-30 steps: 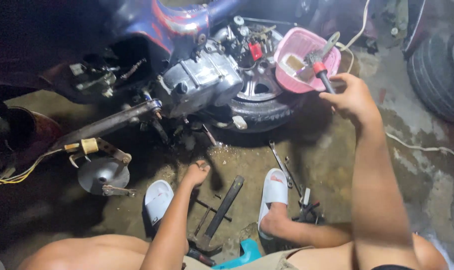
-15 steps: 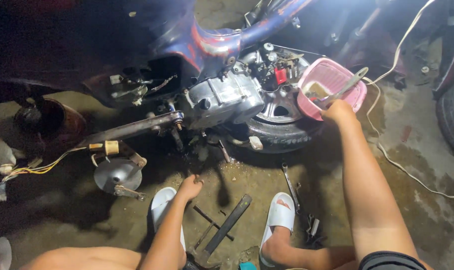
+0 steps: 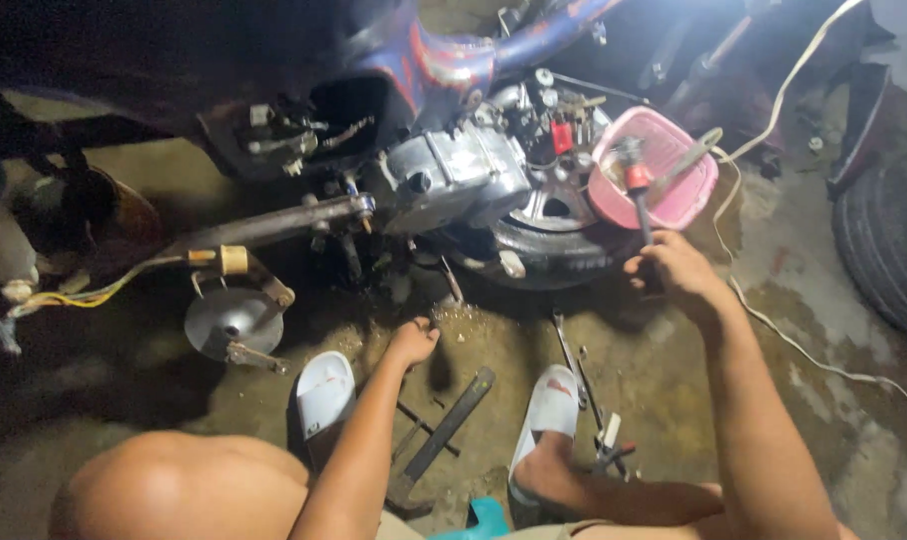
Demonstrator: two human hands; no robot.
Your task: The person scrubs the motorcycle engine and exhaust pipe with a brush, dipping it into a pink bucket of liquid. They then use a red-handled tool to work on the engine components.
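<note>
Since the earlier frame the right hand (image 3: 674,272) has come away from the pink plastic basket (image 3: 694,190) and dropped lower, now closed round the dark lower end of a long tool w/ a red collar (image 3: 638,190). Tool's long axis runs near vertical in view: gripped end at the bottom, red band and grey head up top, over the basket's near rim. Whether the head touches the basket or sits in it, can't tell. So the tool lies straight up and away from the right hand, toward the grey metal engine casing (image 3: 454,175) and the black tyre w/ silver spoked wheel (image 3: 549,235), which lie just left of it.

Left hand (image 3: 414,345) is well apart, down on the dirty concrete floor (image 3: 674,400) below the engine, knuckles bent; holding anything or not, can't tell. Right hand is clearly the nearer one to tool and basket.

Floor is stained, gritty, cluttered: flat dark metal bar (image 3: 444,440) between two white slippers (image 3: 326,395), thin rods beside the right foot, round silver metal cover (image 3: 234,322) at left, white cable (image 3: 804,345) trailing right. Dim room, bright light top right, second black tyre (image 3: 889,240) at the right edge.
</note>
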